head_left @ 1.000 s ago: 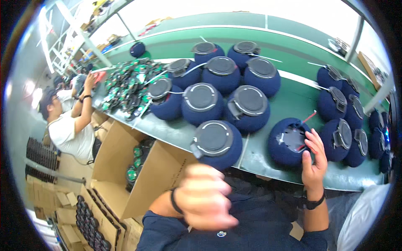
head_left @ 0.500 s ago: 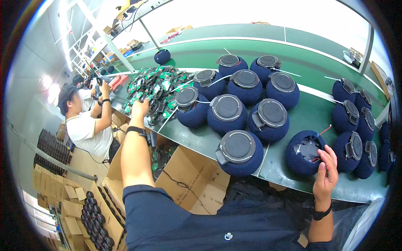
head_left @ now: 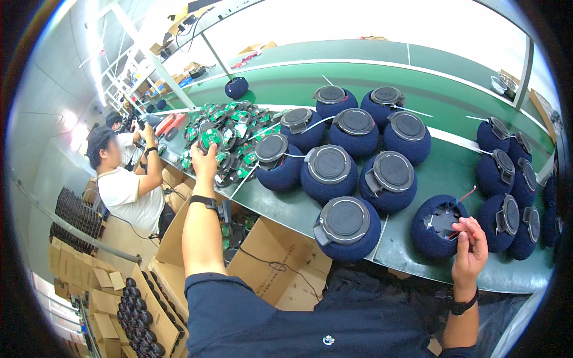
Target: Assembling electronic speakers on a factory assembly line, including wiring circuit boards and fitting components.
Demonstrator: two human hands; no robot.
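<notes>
At the pile of green circuit boards with black housings point(head_left: 239, 134), my left hand point(head_left: 205, 161) grips a round black module with a green circuit board point(head_left: 209, 138), raised to the pile's near side. My right hand point(head_left: 470, 253) is at the right rim of an open dark blue fabric-covered ball point(head_left: 427, 238). Its thumb and fingers pinch together beside a thin red wire point(head_left: 452, 234); the fingertips partly cover what they hold. The ball's opening faces up, showing a black inside. Another thin wire point(head_left: 468, 194) sticks up from its far rim.
Several blue balls with round black caps point(head_left: 347, 222) stand between my hands; more point(head_left: 500, 215) crowd the right. A cardboard box point(head_left: 280, 256) sits below the green table's point(head_left: 394, 262) front edge. At left a co-worker in a white shirt point(head_left: 131, 191) handles something.
My left hand has lifted a circuit-board module from the pile, turning its board into view. My right hand's fingers have drawn together into a pinch at the ball's opening.
</notes>
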